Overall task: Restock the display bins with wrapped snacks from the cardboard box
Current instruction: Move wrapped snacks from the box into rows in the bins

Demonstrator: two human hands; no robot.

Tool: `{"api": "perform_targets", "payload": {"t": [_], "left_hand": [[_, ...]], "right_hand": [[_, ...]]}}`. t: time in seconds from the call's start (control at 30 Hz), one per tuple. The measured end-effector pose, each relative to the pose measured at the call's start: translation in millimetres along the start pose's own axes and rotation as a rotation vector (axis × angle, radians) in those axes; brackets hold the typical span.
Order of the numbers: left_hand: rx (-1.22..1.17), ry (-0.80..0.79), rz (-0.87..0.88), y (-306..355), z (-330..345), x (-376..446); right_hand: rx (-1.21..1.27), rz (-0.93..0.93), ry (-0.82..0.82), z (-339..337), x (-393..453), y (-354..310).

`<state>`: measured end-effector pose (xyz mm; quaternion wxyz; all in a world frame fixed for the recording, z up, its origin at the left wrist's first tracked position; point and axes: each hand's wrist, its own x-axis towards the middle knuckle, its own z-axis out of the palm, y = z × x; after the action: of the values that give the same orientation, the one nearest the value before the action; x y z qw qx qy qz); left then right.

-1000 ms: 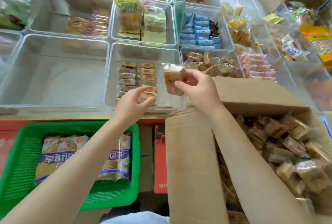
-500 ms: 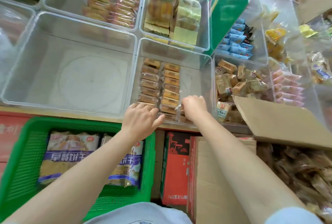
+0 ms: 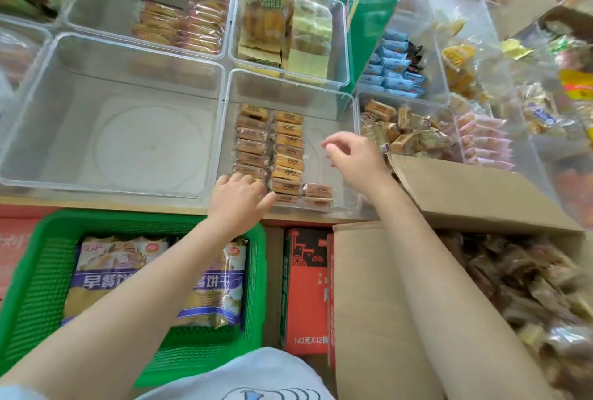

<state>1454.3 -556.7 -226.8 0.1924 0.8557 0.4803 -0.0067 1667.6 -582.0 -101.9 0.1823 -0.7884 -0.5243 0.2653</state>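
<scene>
A clear display bin holds two neat columns of wrapped snacks, and two more wrapped snacks lie at its near right corner. My left hand rests flat on the near end of the columns, fingers spread, gripping nothing. My right hand hovers above the bin's bare right side with its fingers loosely curled and nothing in them. The open cardboard box at right is full of the same brown wrapped snacks.
An empty clear bin sits to the left. Other bins behind and to the right hold assorted snacks. A green basket with biscuit bags stands below left, a red carton between basket and box.
My right hand set its wrapped snack down at the bin's near right corner, let go and lifted away. The left hand stayed on the columns' near end.
</scene>
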Motion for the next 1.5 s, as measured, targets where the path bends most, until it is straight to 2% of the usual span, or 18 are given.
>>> {"api": "perform_targets", "payload": {"t": [0.07,0.17,0.27,0.37,0.43,0.6,0.8,0.9,0.97,1.1,1.27,1.33,1.4,1.43,1.5], "left_hand": [[-0.189,0.053,-0.009,21.6,-7.7,-9.3],[-0.438,0.136,0.056,87.9,-28.6,-37.6],[-0.61,0.042,0.132,166.0,-39.2,-67.8],[-0.754,-0.055,0.085,229.2,-31.4,-96.5],[-0.788,-0.078,0.02,252.4,-20.0,-109.6],[-0.869,-0.045,-0.12,260.1,-11.8,-113.5],[-0.948,-0.038,-0.149,260.3,-13.5,-120.6],[-0.991,-0.048,-0.153,258.0,-14.3,-122.2],[-1.009,-0.052,-0.16,255.4,-13.2,-122.1],[-1.0,-0.031,-0.139,254.4,-9.6,-117.5],[-0.874,-0.014,-0.13,259.5,-10.5,-114.4],[-0.632,0.094,-0.008,264.9,-20.4,-119.8],[-0.394,0.226,0.269,273.6,-37.0,-128.5],[-0.363,0.225,0.385,277.6,-47.9,-131.6],[-0.453,0.205,0.5,277.8,-66.4,-133.2]], "right_hand": [[0.132,-0.08,0.186,-29.0,-34.2,2.1],[0.235,-0.122,0.426,-61.4,-86.5,24.2],[0.291,-0.042,0.591,-78.7,-133.0,62.6],[0.315,0.076,0.656,-83.8,-172.5,109.7],[0.256,0.143,0.599,-80.4,-190.5,141.8],[0.079,0.28,0.256,-75.8,-204.0,192.3],[-0.029,0.208,-0.202,-42.8,-181.5,195.8],[-0.142,0.208,-0.299,-7.7,-172.4,208.2],[-0.123,0.203,-0.33,2.4,-170.6,213.4],[0.096,0.256,-0.282,-17.7,-173.7,207.4],[0.731,0.329,-0.14,-85.9,-198.7,193.9],[1.022,0.321,-0.091,-107.1,-211.0,190.1],[1.168,0.279,-0.078,-120.6,-220.1,181.3],[1.185,0.258,-0.094,-124.8,-223.3,172.6],[1.151,0.226,-0.181,-130.1,-226.4,148.5]]}}
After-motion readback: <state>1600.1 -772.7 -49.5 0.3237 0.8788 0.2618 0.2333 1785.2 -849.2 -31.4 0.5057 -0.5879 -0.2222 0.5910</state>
